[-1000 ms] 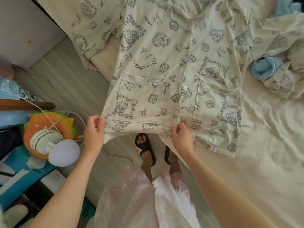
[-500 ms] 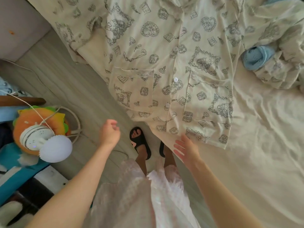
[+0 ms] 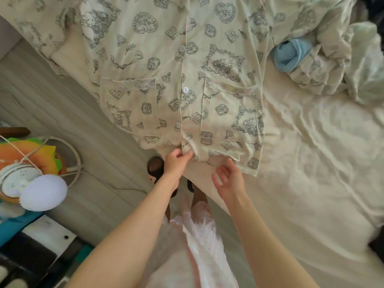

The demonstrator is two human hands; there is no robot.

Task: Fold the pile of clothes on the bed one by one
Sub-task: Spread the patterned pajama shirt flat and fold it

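Note:
A cream pyjama shirt (image 3: pixel 166 59) with grey cartoon prints, white buttons and two front pockets lies spread face up across the bed's corner, its hem hanging over the edge toward me. My left hand (image 3: pixel 176 161) pinches the hem at the button placket. My right hand (image 3: pixel 227 178) hovers just below the hem's right part, fingers spread and relaxed, holding nothing. At the far right a crumpled pile of clothes (image 3: pixel 332 59) sits on the bed, with a light blue knit piece (image 3: pixel 289 56) in it.
The cream bedsheet (image 3: pixel 311 173) stretches out to the right. Left of the bed is a wood-look floor (image 3: pixel 52 104) with a white cable, a small fan on an orange plush toy (image 3: pixel 27 163), and boxes (image 3: pixel 41 246). My slippered feet stand at the bed's corner.
Both hands let go of the hem, which dropped onto the bed edge. My left hand then came in and pinched the hem at the placket; my right hand moved up close under it.

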